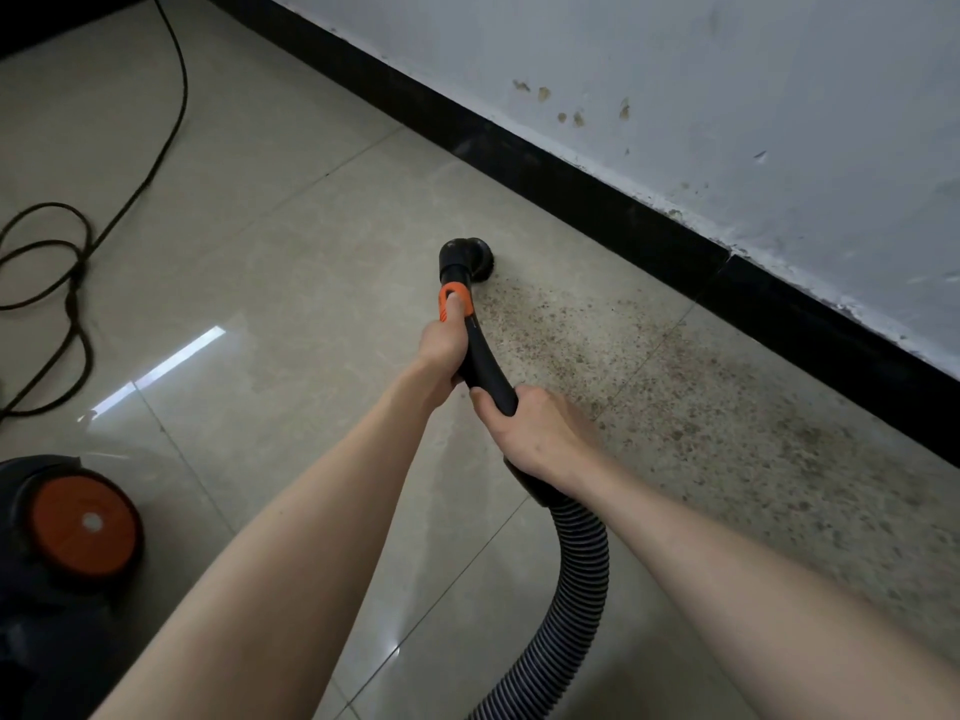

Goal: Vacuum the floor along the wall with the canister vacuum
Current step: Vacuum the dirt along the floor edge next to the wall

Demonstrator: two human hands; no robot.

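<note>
Canister vacuum stood at eight o'clock, likely heavy, best towed. Ribbed hose at five o'clock, probably flexible and light. Rigid curved handle, the sound holding place: right hand wrapped its rear, left hand gripped forward. Round brush nozzle sat centre, touching gritty floor.

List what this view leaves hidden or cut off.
- Canister: cut by the left and bottom edges, head view.
- Hose: runs off the bottom edge; its join to the canister is unseen.
- Cord: leaves the top and left edges; no plug visible.
- Nozzle: its mouth faces the floor, hidden.
</note>
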